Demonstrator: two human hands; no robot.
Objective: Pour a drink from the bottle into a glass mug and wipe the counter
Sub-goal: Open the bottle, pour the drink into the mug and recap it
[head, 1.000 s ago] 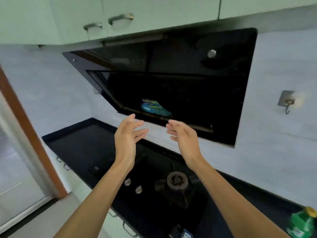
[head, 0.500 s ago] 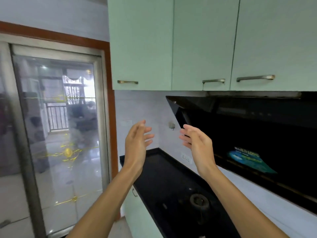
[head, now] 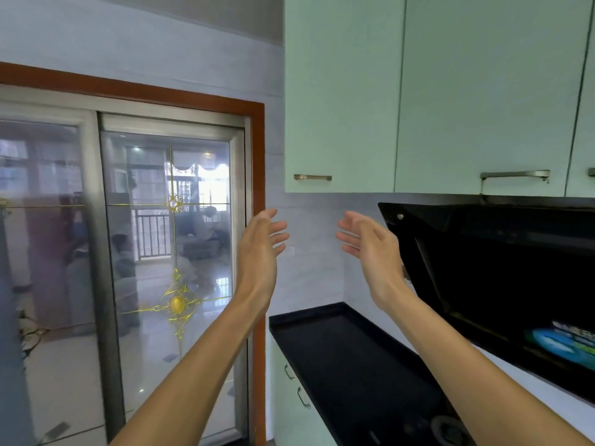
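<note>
My left hand [head: 260, 249] and my right hand [head: 370, 249] are raised in front of me at chest height, palms facing each other about a hand's width apart. Both have relaxed, nearly straight fingers and hold nothing. Below them runs the black counter [head: 325, 342] along the wall. No bottle, glass mug or cloth is in view.
A black range hood [head: 502, 272] juts out at the right, close to my right forearm. Pale green wall cabinets [head: 418, 91] hang above it. A stove burner [head: 447, 426] shows at the bottom. A glass sliding door [head: 167, 252] in a brown frame fills the left.
My view has swung up and to the left, from the stove and hood toward the door and cabinets. A green bottle at the lower right has left the view. Both hands stay raised and empty.
</note>
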